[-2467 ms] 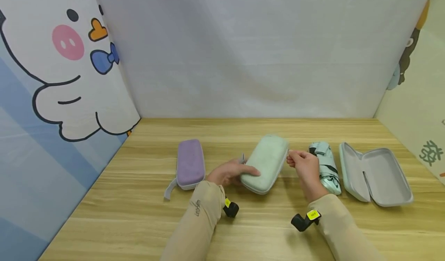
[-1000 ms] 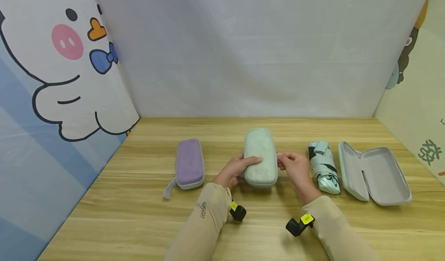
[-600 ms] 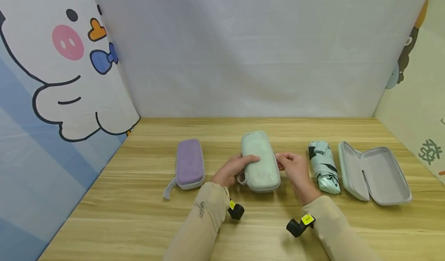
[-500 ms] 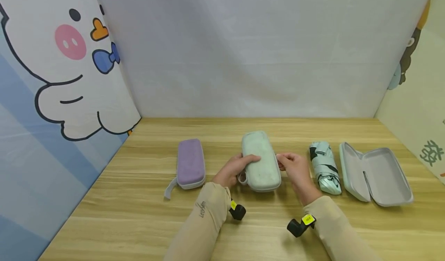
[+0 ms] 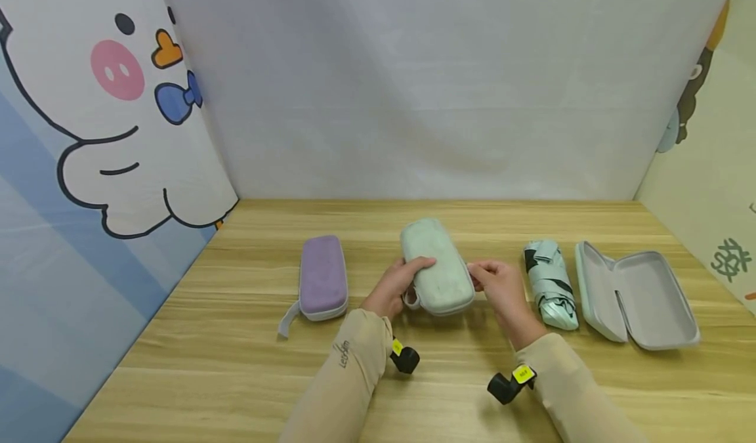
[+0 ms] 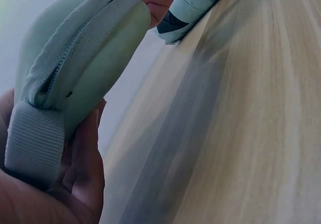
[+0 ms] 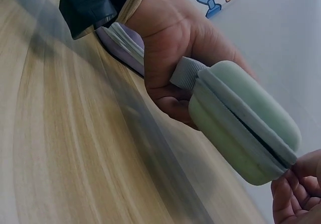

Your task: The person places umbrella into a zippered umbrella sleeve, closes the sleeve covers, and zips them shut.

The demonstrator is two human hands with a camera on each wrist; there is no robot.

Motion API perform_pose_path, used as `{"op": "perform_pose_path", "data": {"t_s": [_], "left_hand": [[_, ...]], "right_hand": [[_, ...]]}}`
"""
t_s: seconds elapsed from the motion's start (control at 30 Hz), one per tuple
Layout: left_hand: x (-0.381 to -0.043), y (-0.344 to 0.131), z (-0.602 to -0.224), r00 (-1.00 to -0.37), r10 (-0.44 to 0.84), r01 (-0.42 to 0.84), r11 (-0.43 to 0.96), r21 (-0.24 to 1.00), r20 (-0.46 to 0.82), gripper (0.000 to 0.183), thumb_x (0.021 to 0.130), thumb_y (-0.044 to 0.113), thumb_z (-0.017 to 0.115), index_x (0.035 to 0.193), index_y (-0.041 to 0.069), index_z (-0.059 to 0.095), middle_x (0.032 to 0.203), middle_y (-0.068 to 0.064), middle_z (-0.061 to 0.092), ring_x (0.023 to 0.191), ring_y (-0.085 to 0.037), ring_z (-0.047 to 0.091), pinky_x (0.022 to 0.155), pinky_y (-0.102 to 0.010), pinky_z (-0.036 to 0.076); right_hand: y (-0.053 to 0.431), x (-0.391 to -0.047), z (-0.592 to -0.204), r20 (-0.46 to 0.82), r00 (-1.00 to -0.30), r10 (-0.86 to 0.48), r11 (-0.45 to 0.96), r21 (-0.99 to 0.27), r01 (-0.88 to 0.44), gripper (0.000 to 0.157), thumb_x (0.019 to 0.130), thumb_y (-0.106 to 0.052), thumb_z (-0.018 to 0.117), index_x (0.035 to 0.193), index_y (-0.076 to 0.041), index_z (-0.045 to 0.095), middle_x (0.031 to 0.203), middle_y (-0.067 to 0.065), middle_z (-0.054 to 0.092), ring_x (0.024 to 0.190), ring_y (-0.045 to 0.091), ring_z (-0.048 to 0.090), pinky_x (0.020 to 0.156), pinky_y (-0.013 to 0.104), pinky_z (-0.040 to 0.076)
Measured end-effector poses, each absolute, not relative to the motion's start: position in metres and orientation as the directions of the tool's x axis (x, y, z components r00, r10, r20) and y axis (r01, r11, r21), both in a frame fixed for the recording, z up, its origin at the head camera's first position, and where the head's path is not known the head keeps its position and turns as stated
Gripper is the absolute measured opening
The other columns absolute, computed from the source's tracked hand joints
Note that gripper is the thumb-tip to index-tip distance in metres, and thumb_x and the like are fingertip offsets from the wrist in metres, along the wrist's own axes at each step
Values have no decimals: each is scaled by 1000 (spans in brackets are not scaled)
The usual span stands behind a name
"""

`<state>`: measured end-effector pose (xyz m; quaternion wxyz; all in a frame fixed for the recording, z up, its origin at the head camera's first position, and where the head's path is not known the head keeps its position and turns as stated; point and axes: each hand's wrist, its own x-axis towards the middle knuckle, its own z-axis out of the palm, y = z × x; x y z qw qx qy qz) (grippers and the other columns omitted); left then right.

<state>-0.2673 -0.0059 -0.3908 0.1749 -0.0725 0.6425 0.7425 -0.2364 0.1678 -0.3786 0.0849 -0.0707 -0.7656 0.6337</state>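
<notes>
My left hand (image 5: 392,289) grips a mint-green hard case (image 5: 444,284) from its left side, the thumb laid across the top. The case is held tilted over the table, its far end leaning left. At its right edge my right hand (image 5: 502,292) pinches the zipper pull, which the fingers mostly cover. In the left wrist view the zipper (image 6: 59,66) shows a narrow dark gap running from the grey strap loop (image 6: 35,143) to the right fingertips. The right wrist view also shows that slit between the two case halves (image 7: 251,96).
A purple case (image 5: 323,277) with a grey strap lies to the left on the wooden table (image 5: 236,364). To the right lie a folded mint umbrella (image 5: 552,285) with black print and an open case (image 5: 655,298) with a grey lining. A pale cloth (image 5: 437,88) hangs behind.
The mint-green case has shifted left and turned, its far end swinging from right to left. My right hand has moved slightly left with it, still at the zipper edge.
</notes>
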Motion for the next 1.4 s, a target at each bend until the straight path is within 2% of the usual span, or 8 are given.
{"op": "perform_pose_path", "data": {"t_s": [0.3, 0.5, 0.57, 0.73, 0.83, 1.1, 1.4], "left_hand": [[-267, -7, -390, -936, 126, -345, -160, 925, -328, 59, 78, 35, 71, 126, 8, 49, 105, -9, 61, 83, -19, 54, 68, -29, 43], [-267, -7, -391, -940, 100, -341, -200, 919, -327, 64, 79, 33, 71, 131, 7, 45, 113, -9, 58, 97, -21, 52, 84, -32, 40], [-268, -9, -392, -936, 111, -352, -218, 910, -335, 63, 78, 32, 70, 130, 6, 46, 113, -9, 58, 97, -20, 52, 86, -32, 40], [-269, -15, -396, -930, 138, -363, -232, 902, -339, 48, 78, 28, 67, 116, 1, 54, 96, -9, 63, 70, -16, 57, 63, -27, 47], [-269, -16, -395, -934, 147, -354, -257, 899, -326, 45, 79, 25, 67, 114, 2, 53, 90, -9, 64, 64, -16, 60, 56, -27, 49], [-268, -9, -395, -930, 94, -367, -322, 873, -356, 44, 79, 22, 67, 114, 0, 51, 84, -10, 66, 63, -16, 63, 53, -26, 49], [-272, -9, -400, -934, 58, -343, -421, 840, -352, 44, 81, 20, 66, 119, 4, 49, 93, -12, 64, 75, -19, 64, 60, -29, 51]], "right_hand": [[166, -235, -379, 24, -976, 215, 175, -984, 14, 23, 89, -5, 60, 97, 16, 61, 64, -4, 57, 58, 5, 52, 56, 21, 47], [167, -234, -379, 26, -978, 205, 169, -986, 10, 22, 89, -4, 59, 96, 17, 61, 63, -4, 56, 59, 6, 52, 56, 20, 46], [167, -234, -380, 21, -979, 204, 170, -985, 14, 22, 89, -5, 59, 96, 16, 61, 63, -4, 56, 59, 7, 52, 56, 20, 46], [168, -234, -381, 16, -982, 186, 189, -982, 20, 23, 90, -6, 58, 98, 15, 61, 66, -4, 56, 61, 7, 51, 58, 20, 46], [170, -235, -382, 5, -982, 187, 187, -982, 30, 23, 90, -7, 58, 98, 14, 61, 68, -5, 56, 62, 7, 51, 59, 21, 45], [175, -239, -384, -6, -981, 196, 191, -981, 44, 24, 90, -9, 59, 98, 14, 61, 67, -6, 56, 62, 6, 51, 60, 22, 46], [178, -239, -385, -1, -983, 184, 170, -985, 33, 25, 91, -7, 58, 101, 15, 60, 66, -4, 59, 61, 5, 54, 59, 20, 47]]}}
